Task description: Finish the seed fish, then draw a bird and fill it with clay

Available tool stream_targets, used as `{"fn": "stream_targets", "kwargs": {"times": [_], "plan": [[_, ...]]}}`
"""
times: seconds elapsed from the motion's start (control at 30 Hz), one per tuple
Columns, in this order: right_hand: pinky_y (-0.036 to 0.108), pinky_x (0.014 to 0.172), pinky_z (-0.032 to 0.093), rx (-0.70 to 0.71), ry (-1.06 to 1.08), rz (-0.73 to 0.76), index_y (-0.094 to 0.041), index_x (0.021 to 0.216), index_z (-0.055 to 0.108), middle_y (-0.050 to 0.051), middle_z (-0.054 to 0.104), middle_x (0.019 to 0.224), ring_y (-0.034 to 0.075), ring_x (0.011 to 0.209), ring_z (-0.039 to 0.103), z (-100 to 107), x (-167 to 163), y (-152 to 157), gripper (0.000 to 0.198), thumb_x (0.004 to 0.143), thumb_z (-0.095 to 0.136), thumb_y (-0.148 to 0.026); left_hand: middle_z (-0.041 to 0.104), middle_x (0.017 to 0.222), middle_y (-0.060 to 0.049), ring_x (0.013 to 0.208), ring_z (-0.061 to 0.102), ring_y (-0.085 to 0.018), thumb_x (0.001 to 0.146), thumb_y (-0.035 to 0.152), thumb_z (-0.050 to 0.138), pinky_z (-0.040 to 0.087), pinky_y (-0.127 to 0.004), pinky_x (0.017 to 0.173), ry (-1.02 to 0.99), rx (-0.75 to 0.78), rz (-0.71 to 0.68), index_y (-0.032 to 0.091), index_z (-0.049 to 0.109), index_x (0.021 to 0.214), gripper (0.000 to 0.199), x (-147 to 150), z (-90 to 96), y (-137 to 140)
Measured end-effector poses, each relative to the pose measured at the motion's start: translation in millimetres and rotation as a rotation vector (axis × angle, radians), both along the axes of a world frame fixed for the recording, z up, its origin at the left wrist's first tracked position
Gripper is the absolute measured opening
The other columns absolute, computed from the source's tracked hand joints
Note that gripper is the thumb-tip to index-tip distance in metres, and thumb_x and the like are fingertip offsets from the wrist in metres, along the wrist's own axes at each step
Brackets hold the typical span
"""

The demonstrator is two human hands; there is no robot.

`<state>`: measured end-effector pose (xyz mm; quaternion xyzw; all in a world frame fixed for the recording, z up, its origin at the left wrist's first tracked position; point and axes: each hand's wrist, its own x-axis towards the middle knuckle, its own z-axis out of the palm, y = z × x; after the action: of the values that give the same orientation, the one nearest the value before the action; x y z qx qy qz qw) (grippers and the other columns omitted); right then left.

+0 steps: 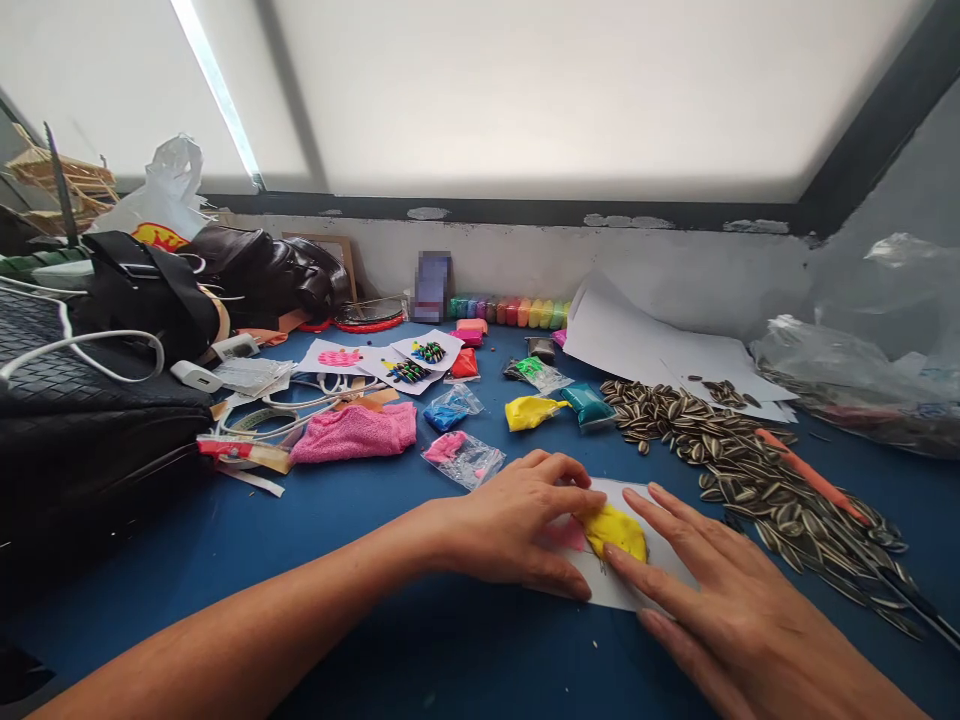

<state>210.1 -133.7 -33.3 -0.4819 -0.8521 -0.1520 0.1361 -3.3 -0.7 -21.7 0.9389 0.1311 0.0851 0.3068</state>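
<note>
A flattened lump of yellow modelling clay (619,533) lies on a small sheet of white paper (621,596), beside a patch of pink clay (568,536) and some thin drawn lines. Over the paper's left part rests my left hand (514,522), its thumb and fingers apart; a fingertip is at the yellow clay's upper left edge. My right hand (724,595) comes in from the right with fingers spread, one fingertip against the clay's lower edge. Part of the pink patch is hidden behind my left hand.
Striped sunflower seeds (712,440) are heaped to the right, with an orange-handled tool (814,475) across them. Ahead lie a yellow clay lump (534,412), a teal packet (589,406), a pink clay packet (463,458) and decorated cards (420,365). Left are a pink cloth (356,433) and black bag (97,430).
</note>
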Motion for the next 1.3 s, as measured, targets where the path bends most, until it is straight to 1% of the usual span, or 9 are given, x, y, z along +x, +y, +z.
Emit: {"fn": "stream_targets", "kwargs": {"times": [0.07, 0.13, 0.27, 0.37, 0.53, 0.7, 0.9, 1.1, 1.3], "plan": [[0.051, 0.087, 0.058, 0.027, -0.025, -0.004, -0.03, 0.133, 0.063, 0.011, 0.056, 0.143, 0.037, 0.127, 0.055, 0, -2, 1, 0.043, 0.092, 0.052, -0.033, 0.05, 0.133, -0.01, 0.119, 0.047, -0.029, 0.079, 0.043, 0.076, 0.042, -0.041, 0.102, -0.001, -0.01, -0.003, 0.025, 0.055, 0.133, 0.06, 0, -0.4, 1], [0.05, 0.086, 0.059, 0.044, -0.055, -0.003, -0.027, 0.132, 0.065, 0.013, 0.057, 0.141, 0.037, 0.127, 0.055, 1, -4, 1, 0.043, 0.092, 0.052, -0.035, 0.05, 0.132, -0.01, 0.119, 0.047, -0.029, 0.079, 0.043, 0.076, 0.042, -0.041, 0.102, 0.006, -0.004, -0.001, 0.025, 0.056, 0.132, 0.06, 0, -1.1, 1], [0.048, 0.09, 0.057, 0.055, -0.044, 0.02, -0.026, 0.125, 0.068, 0.012, 0.058, 0.141, 0.034, 0.13, 0.052, 5, -8, 1, 0.038, 0.091, 0.053, -0.031, 0.05, 0.131, -0.01, 0.117, 0.048, -0.028, 0.079, 0.043, 0.076, 0.043, -0.04, 0.101, 0.003, 0.016, -0.004, 0.024, 0.057, 0.131, 0.059, 1, -2.5, 2], [0.048, 0.092, 0.056, 0.068, -0.002, -0.008, -0.025, 0.126, 0.067, 0.01, 0.056, 0.143, 0.032, 0.132, 0.051, 5, -9, 2, 0.038, 0.091, 0.052, -0.027, 0.051, 0.13, -0.01, 0.117, 0.048, -0.028, 0.077, 0.043, 0.078, 0.044, -0.039, 0.1, -0.011, 0.03, -0.01, 0.022, 0.058, 0.129, 0.059, 0, -3.2, 2], [0.049, 0.086, 0.058, 0.091, -0.055, -0.01, -0.021, 0.133, 0.062, 0.015, 0.058, 0.14, 0.034, 0.126, 0.056, 1, -11, 6, 0.044, 0.091, 0.052, -0.031, 0.051, 0.13, -0.01, 0.118, 0.048, -0.028, 0.075, 0.04, 0.08, 0.043, -0.039, 0.101, -0.006, 0.027, 0.002, 0.02, 0.059, 0.127, 0.06, 1, -1.6, 1], [0.048, 0.088, 0.056, 0.113, -0.08, -0.008, -0.021, 0.129, 0.065, 0.015, 0.06, 0.137, 0.034, 0.126, 0.056, -1, -13, 8, 0.041, 0.092, 0.051, -0.031, 0.051, 0.132, -0.011, 0.12, 0.047, -0.029, 0.073, 0.038, 0.082, 0.041, -0.04, 0.103, 0.009, 0.019, 0.002, 0.019, 0.059, 0.128, 0.062, 2, -0.1, 2], [0.047, 0.088, 0.055, 0.159, -0.048, 0.042, -0.02, 0.122, 0.068, 0.017, 0.058, 0.139, 0.034, 0.129, 0.052, 0, -10, 6, 0.035, 0.092, 0.051, -0.025, 0.049, 0.135, -0.012, 0.122, 0.046, -0.028, 0.075, 0.038, 0.08, 0.04, -0.04, 0.105, 0.0, -0.018, -0.006, 0.018, 0.048, 0.141, 0.076, 0, -1.5, 3], [0.047, 0.091, 0.053, 0.169, -0.094, 0.069, -0.018, 0.115, 0.071, 0.018, 0.061, 0.135, 0.035, 0.13, 0.051, -2, -13, 6, 0.032, 0.09, 0.054, -0.025, 0.051, 0.133, -0.01, 0.12, 0.047, -0.027, 0.075, 0.037, 0.081, 0.041, -0.038, 0.103, 0.0, -0.01, -0.01, 0.019, 0.059, 0.129, 0.061, -1, -1.2, 3], [0.044, 0.095, 0.049, 0.197, -0.146, 0.087, -0.014, 0.116, 0.07, 0.019, 0.064, 0.131, 0.033, 0.132, 0.05, -6, -16, 6, 0.034, 0.089, 0.051, -0.023, 0.051, 0.132, -0.01, 0.121, 0.047, -0.028, 0.076, 0.037, 0.08, 0.041, -0.038, 0.104, -0.009, -0.008, -0.028, 0.02, 0.059, 0.128, 0.058, -1, -1.3, 5]]}}
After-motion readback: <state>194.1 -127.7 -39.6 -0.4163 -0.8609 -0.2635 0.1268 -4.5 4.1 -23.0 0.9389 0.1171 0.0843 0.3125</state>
